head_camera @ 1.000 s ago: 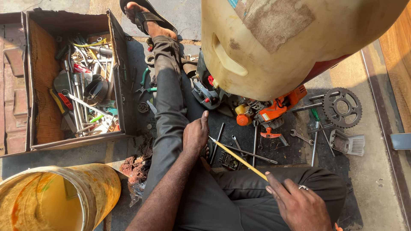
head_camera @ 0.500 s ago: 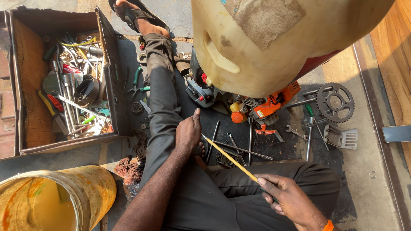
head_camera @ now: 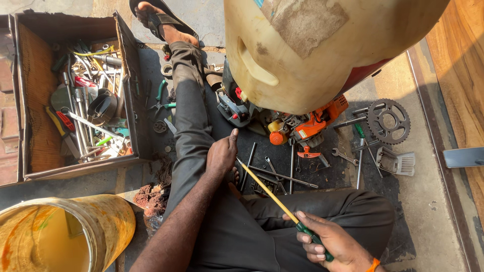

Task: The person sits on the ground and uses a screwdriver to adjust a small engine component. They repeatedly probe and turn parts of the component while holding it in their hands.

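Right hand: [head_camera: 330,242] clenched on a screwdriver [head_camera: 275,199], whose yellow shaft is angled toward the left hand.
Left hand: [head_camera: 222,153] laid loose on the knee, nothing gripped (fingertips hidden).
Surroundings: tank [head_camera: 312,45], sprocket [head_camera: 388,121], toolbox [head_camera: 30,100].

The head camera now sits a little further right and down than a second ago, so the toolbox [head_camera: 75,95] lies nearer the left edge and the sprocket [head_camera: 388,121] nearer the middle. The right hand [head_camera: 330,244] is lower in view, its grip closed round the green handle of the screwdriver [head_camera: 275,199], whose yellow shaft now shows at greater length. The left hand [head_camera: 222,156] sits lower on the knee than before.
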The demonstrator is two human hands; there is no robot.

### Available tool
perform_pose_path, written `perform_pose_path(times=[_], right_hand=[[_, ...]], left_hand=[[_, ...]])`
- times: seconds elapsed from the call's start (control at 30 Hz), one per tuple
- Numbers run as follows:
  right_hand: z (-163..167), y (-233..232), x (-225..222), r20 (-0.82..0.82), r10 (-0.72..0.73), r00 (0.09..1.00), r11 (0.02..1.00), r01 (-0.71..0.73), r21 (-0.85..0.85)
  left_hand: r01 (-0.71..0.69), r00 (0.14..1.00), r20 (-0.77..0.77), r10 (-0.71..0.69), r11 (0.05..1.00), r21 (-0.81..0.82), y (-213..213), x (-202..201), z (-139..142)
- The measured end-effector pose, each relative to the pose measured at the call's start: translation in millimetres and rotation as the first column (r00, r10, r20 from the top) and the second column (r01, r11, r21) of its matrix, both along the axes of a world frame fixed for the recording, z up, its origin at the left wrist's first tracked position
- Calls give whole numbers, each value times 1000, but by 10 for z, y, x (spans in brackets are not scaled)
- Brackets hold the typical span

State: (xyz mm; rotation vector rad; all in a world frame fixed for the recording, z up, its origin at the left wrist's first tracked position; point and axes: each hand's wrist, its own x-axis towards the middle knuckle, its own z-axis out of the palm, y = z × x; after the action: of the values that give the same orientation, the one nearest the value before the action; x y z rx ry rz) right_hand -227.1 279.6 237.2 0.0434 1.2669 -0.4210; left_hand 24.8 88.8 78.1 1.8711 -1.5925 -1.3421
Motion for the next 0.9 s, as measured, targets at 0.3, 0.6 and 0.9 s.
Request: perform_pose_path(times=[0.3,0.6,0.9], right_hand=[[-271,214,-341,-278,167,946,922,-250,-296],[-632,385,-302,-340,41,940,872,-200,-447],[-700,473,-310,-490,106,865,883,-309,-353]], left_hand=[[74,568,-750,339,887,457,8,374,-83],[40,413,-798,438,867,497,151,272,171],[-24,190,-723,664,740,673,81,11,-9]])
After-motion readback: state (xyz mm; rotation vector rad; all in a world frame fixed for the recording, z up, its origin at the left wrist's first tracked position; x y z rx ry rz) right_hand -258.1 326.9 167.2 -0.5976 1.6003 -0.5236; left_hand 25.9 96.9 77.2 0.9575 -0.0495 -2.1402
